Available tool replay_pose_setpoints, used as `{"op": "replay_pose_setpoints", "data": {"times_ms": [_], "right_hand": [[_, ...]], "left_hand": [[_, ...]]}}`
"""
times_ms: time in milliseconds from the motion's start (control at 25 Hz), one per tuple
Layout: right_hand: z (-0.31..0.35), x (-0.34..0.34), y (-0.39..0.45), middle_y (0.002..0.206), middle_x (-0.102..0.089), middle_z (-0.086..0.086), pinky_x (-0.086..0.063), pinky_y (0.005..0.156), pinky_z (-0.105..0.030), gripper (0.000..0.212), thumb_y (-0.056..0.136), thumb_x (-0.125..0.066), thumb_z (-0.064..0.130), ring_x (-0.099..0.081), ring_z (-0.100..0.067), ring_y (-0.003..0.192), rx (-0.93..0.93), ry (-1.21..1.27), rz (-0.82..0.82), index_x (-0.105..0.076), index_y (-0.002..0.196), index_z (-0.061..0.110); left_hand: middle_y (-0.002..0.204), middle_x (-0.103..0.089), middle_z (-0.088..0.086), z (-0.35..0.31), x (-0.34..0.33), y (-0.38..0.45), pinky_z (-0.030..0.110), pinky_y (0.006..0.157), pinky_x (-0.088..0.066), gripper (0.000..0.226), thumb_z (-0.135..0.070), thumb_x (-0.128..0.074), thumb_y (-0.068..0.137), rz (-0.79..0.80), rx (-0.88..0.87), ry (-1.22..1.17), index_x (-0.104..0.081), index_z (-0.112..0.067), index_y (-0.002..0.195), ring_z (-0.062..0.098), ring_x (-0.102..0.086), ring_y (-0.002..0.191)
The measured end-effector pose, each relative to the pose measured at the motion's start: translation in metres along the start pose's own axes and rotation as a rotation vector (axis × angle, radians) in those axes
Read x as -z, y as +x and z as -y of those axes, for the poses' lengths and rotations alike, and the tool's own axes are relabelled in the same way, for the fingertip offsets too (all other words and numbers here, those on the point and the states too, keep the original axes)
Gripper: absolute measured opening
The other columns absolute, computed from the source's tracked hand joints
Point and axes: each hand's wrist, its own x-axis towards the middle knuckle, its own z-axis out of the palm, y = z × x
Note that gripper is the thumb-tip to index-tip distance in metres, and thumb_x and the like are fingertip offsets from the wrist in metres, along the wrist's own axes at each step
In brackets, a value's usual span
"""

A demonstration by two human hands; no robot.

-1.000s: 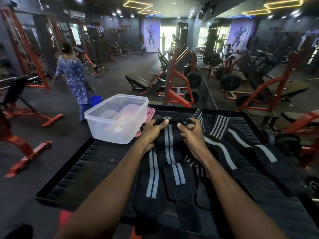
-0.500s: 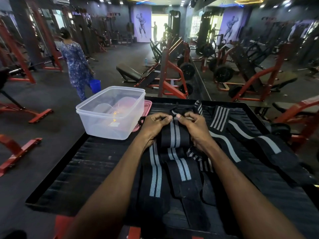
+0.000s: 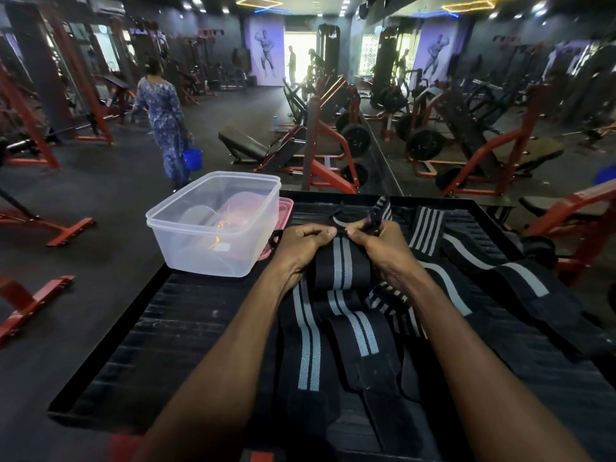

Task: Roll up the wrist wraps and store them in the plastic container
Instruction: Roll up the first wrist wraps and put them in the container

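A black wrist wrap with two grey stripes [image 3: 342, 266] lies lengthwise on the black platform [image 3: 173, 315]. My left hand [image 3: 300, 250] and my right hand [image 3: 380, 248] both pinch its far end, thumbs nearly touching, fingers curled over the folded edge. Several more striped wraps [image 3: 473, 278] lie spread to the right and beneath. An open clear plastic container [image 3: 216, 225] stands on the platform left of my left hand, apart from it, with nothing dark inside.
A pink lid [image 3: 286, 208] lies under the container's right side. A person in a blue patterned dress [image 3: 165, 118] with a blue bucket walks on the floor at left. Red gym machines and a mirror wall stand beyond the platform.
Both hands have drawn closer together on the wrap's far end and curled it over. The person with the bucket has walked farther away.
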Motion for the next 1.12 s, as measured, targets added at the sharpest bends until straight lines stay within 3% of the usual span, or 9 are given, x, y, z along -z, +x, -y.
{"op": "replay_pose_setpoints", "data": {"times_ms": [160, 400, 520, 640, 840, 960, 1120], "right_hand": [[0.005, 0.012, -0.004, 0.098, -0.077, -0.007, -0.054, 0.100, -0.039, 0.007, 0.089, -0.073, 0.012, -0.072, -0.018, 0.100, 0.047, -0.069, 0.056, -0.077, 0.091, 0.007], [-0.004, 0.017, -0.002, 0.098, -0.077, -0.010, -0.053, 0.100, -0.047, 0.008, 0.083, -0.076, 0.001, -0.072, -0.025, 0.101, 0.129, -0.052, 0.025, -0.077, 0.087, 0.008], [-0.001, 0.013, -0.005, 0.097, -0.076, -0.007, -0.055, 0.096, -0.037, 0.012, 0.082, -0.076, 0.000, -0.070, -0.020, 0.099, 0.137, -0.090, 0.010, -0.076, 0.086, 0.011], [0.000, 0.013, -0.008, 0.097, -0.076, 0.001, -0.053, 0.096, -0.031, 0.006, 0.084, -0.078, 0.012, -0.070, -0.010, 0.099, 0.137, -0.148, 0.043, -0.078, 0.091, 0.013], [0.001, 0.020, -0.008, 0.097, -0.077, -0.004, -0.054, 0.098, -0.037, 0.007, 0.085, -0.077, 0.008, -0.071, -0.016, 0.098, 0.241, -0.176, 0.031, -0.078, 0.092, 0.007], [-0.001, 0.018, -0.007, 0.100, -0.077, -0.006, -0.054, 0.099, -0.041, 0.011, 0.083, -0.077, 0.003, -0.072, -0.018, 0.100, 0.268, -0.156, 0.045, -0.078, 0.094, 0.005], [-0.002, 0.018, -0.007, 0.097, -0.078, -0.004, -0.056, 0.096, -0.036, 0.011, 0.086, -0.077, 0.013, -0.073, -0.017, 0.098, 0.167, -0.110, 0.059, -0.079, 0.096, 0.007]], "left_hand": [[0.090, -0.078, -0.001, -0.004, -0.006, -0.004, 0.035, 0.103, -0.052, 0.014, -0.008, -0.077, 0.083, 0.046, -0.040, 0.044, -0.080, -0.022, 0.081, 0.014, -0.071, 0.097], [0.094, -0.078, 0.009, 0.002, -0.014, -0.005, 0.041, 0.099, -0.055, 0.006, -0.023, -0.079, 0.084, 0.073, 0.011, -0.006, -0.080, -0.018, 0.081, 0.024, -0.073, 0.098], [0.087, -0.078, 0.001, 0.002, -0.012, -0.005, 0.035, 0.094, -0.056, 0.008, -0.021, -0.079, 0.084, 0.023, -0.036, 0.045, -0.079, -0.023, 0.076, 0.017, -0.072, 0.090], [0.082, -0.077, 0.001, 0.002, -0.013, -0.004, 0.029, 0.083, -0.056, 0.013, -0.016, -0.076, 0.087, 0.007, -0.028, 0.030, -0.077, -0.022, 0.075, 0.015, -0.070, 0.082], [0.091, -0.077, 0.013, 0.004, -0.018, -0.006, 0.042, 0.091, -0.057, 0.019, -0.029, -0.074, 0.088, 0.064, -0.004, -0.066, -0.078, -0.019, 0.073, 0.027, -0.072, 0.090], [0.084, -0.075, 0.008, 0.004, -0.018, -0.005, 0.046, 0.098, -0.053, 0.019, -0.018, -0.075, 0.087, 0.024, -0.042, -0.053, -0.075, -0.020, 0.068, 0.021, -0.069, 0.086], [0.086, -0.074, 0.005, 0.001, -0.016, -0.007, 0.036, 0.099, -0.052, 0.015, 0.000, -0.072, 0.086, 0.014, -0.096, -0.037, -0.072, -0.013, 0.079, 0.016, -0.068, 0.088]]}}
